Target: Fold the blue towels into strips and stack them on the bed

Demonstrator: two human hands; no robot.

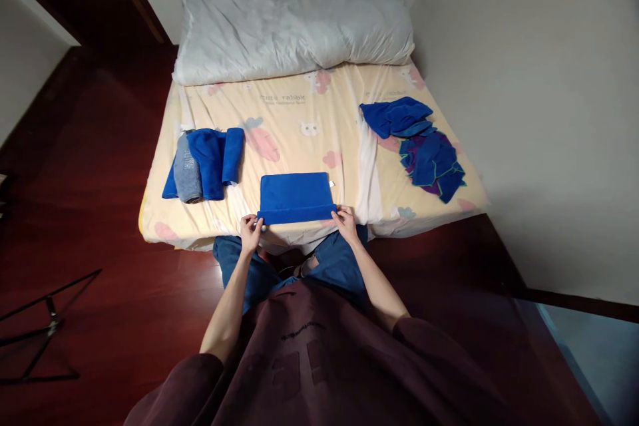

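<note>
Looks partway: rolled cloths (210, 160) done at left, crumpled cloths (436, 160) left at right, left hand (250, 233) and right hand (345, 223) pinching blue cloth's (294, 192) folded near edge at bed (312, 152) front.

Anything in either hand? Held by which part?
Yes, one blue cloth: left hand pinches the left end of its folded near edge, right hand the right end. Finger detail is too small to tell.
</note>
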